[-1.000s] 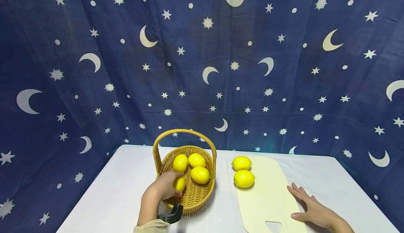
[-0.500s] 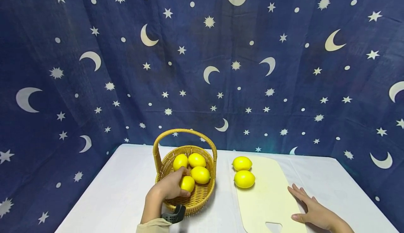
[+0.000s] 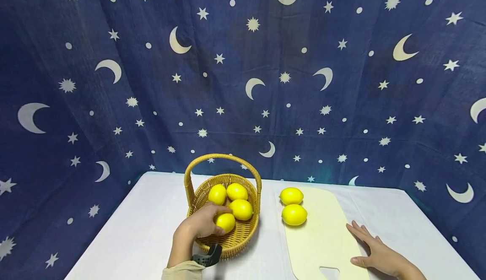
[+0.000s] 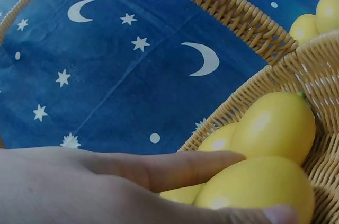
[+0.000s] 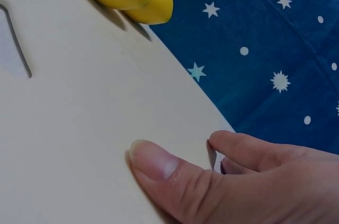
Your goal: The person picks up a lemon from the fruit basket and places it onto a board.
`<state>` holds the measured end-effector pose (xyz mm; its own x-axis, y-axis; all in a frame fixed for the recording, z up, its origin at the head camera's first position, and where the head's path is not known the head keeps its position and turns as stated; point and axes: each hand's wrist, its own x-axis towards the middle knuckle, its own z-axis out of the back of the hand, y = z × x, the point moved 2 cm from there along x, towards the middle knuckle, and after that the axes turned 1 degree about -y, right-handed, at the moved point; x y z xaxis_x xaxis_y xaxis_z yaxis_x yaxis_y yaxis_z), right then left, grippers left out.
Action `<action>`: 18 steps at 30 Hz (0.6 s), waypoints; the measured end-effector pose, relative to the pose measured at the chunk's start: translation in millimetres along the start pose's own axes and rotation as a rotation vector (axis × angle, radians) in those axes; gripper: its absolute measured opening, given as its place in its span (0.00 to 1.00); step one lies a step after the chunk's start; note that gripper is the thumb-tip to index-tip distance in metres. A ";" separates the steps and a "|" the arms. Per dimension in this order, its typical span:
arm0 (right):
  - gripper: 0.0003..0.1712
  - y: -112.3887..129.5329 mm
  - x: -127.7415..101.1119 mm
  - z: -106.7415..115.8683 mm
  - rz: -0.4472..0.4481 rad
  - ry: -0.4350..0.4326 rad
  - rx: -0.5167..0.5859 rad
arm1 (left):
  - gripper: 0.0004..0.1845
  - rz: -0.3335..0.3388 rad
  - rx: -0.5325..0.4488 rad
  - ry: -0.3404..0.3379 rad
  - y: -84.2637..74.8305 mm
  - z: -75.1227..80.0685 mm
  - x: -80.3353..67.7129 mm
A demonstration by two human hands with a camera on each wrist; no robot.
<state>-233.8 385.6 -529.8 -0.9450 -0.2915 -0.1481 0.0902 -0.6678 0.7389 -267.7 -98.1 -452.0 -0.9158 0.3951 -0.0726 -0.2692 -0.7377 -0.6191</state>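
Note:
My left hand (image 3: 201, 225) reaches into a wicker basket (image 3: 235, 243) and grips a yellow lemon (image 3: 225, 222) near its front; the left wrist view shows fingers and thumb curled round that lemon (image 4: 257, 192). Three more lemons (image 3: 237, 191) lie in the basket behind it. Two lemons (image 3: 293, 214) sit on the far end of a pale cream cutting board (image 3: 322, 238). My right hand (image 3: 373, 250) rests flat on the board's right edge, fingers straight, thumb (image 5: 159, 161) pressing the board (image 5: 79, 144).
The white table (image 3: 136, 233) is backed by a dark blue cloth with moons and stars (image 3: 243, 82). The basket's arched handle (image 3: 222, 158) rises over the lemons. A black wrist strap (image 3: 206, 257) shows at my left forearm.
My left hand has drawn the gripped lemon a little right and up, from the basket's front-left wall towards its middle. The right hand has stayed on the board.

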 end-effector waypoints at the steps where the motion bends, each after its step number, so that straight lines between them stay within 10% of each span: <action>1: 0.52 0.1 -0.1 0.2 0.005 -0.001 0.002 | 0.28 -0.008 0.005 0.003 -0.2 0.1 -0.3; 18: 0.53 1.9 1.8 0.8 -0.035 -0.014 -0.015 | 0.28 -0.016 -0.033 0.017 7.9 -5.6 6.3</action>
<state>-235.6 384.4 -528.2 -0.9519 -0.2586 -0.1642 0.0619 -0.6875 0.7235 -274.0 -98.4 -461.7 -0.9061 0.4162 -0.0757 -0.2736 -0.7131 -0.6455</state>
